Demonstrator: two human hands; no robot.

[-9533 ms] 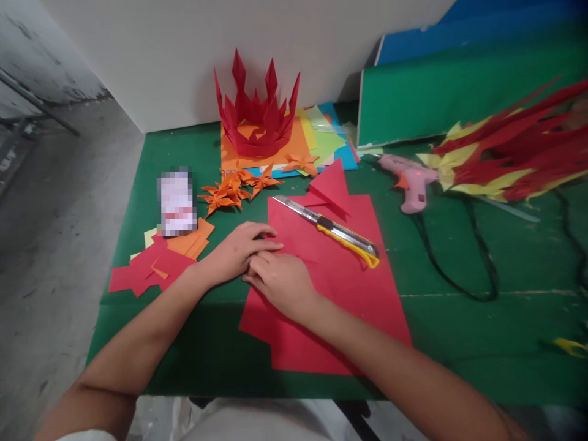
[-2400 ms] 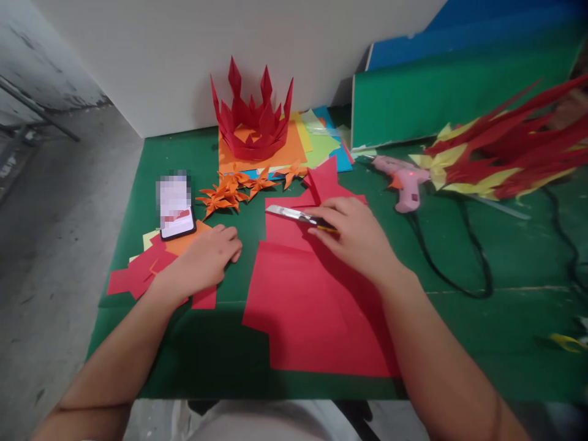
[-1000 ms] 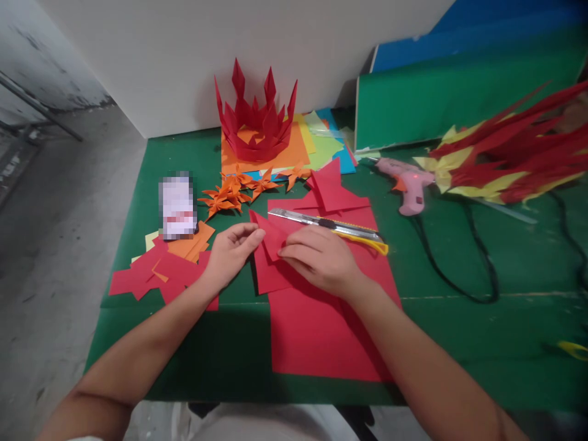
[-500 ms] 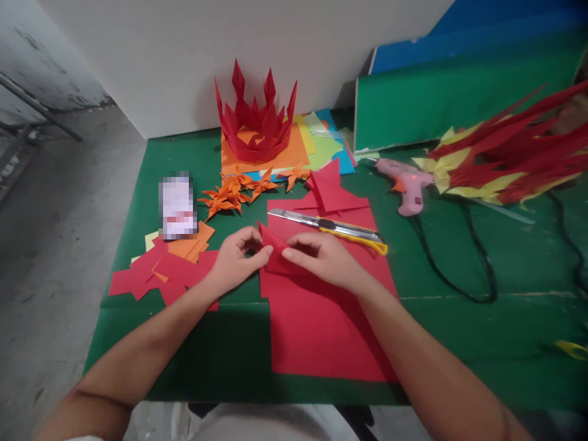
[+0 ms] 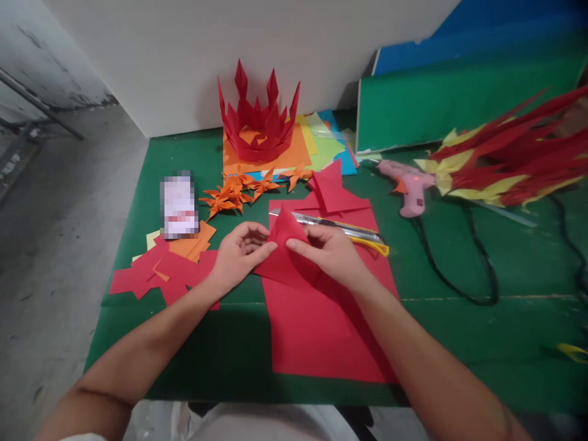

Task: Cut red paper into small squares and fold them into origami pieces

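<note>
Both hands pinch a small folded red paper piece (image 5: 285, 254) raised just above the green table. My left hand (image 5: 239, 254) grips its left edge with thumb and fingers curled. My right hand (image 5: 331, 252) holds its right side near the peak. Under them lies a large red paper sheet (image 5: 321, 324). A utility knife (image 5: 358, 236) with a yellow handle rests on the sheet just behind my right hand. A folded red triangle (image 5: 331, 187) sits farther back.
Orange paper flowers (image 5: 234, 191) and a phone (image 5: 178, 205) lie at the left, above red and orange scraps (image 5: 160, 269). A red paper crown (image 5: 260, 125) stands on coloured sheets at the back. A pink glue gun (image 5: 408, 184) with a black cord lies right, beside red-yellow paper spikes (image 5: 509, 153).
Since a second ago the small red piece has been lifted off the sheet and folded up into a peaked shape between both hands. Earlier my right hand put the knife down.
</note>
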